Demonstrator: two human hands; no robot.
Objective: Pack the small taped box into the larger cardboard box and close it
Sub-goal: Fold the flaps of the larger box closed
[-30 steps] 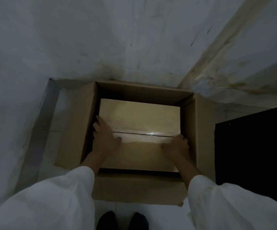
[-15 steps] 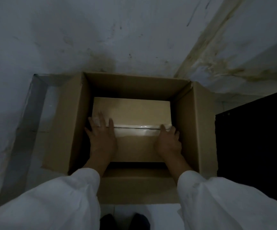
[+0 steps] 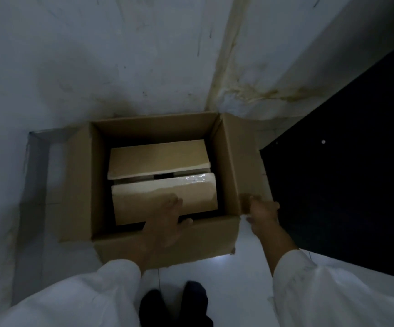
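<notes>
The small taped box [image 3: 163,182] sits down inside the larger cardboard box [image 3: 165,241], at the centre of the frame, with dark gaps showing along its left and near sides. Its two top panels do not lie flush: the far panel rides slightly above the near one, a dark slit shows between them, and shiny tape glints at the right end of the near panel.

The left hand [image 3: 165,223] lies across the near rim of the larger box, fingers spread wide and flat on the near panel, gripping nothing. The right hand [image 3: 260,212], at centre right, has its fingers pinched narrow on the near corner of the right-hand flap [image 3: 243,161], which stands outward.

The step in hand looks like the start of closing. To do it well, the left hand should clear the opening before any flap comes down. The right flap is best folded from its middle edge, not the corner, so it creases squarely. The opposite left flap [image 3: 78,185] should follow, then the near and far ones.

A dark panel [image 3: 344,173] fills the right of the frame, close beside the right flap.
</notes>
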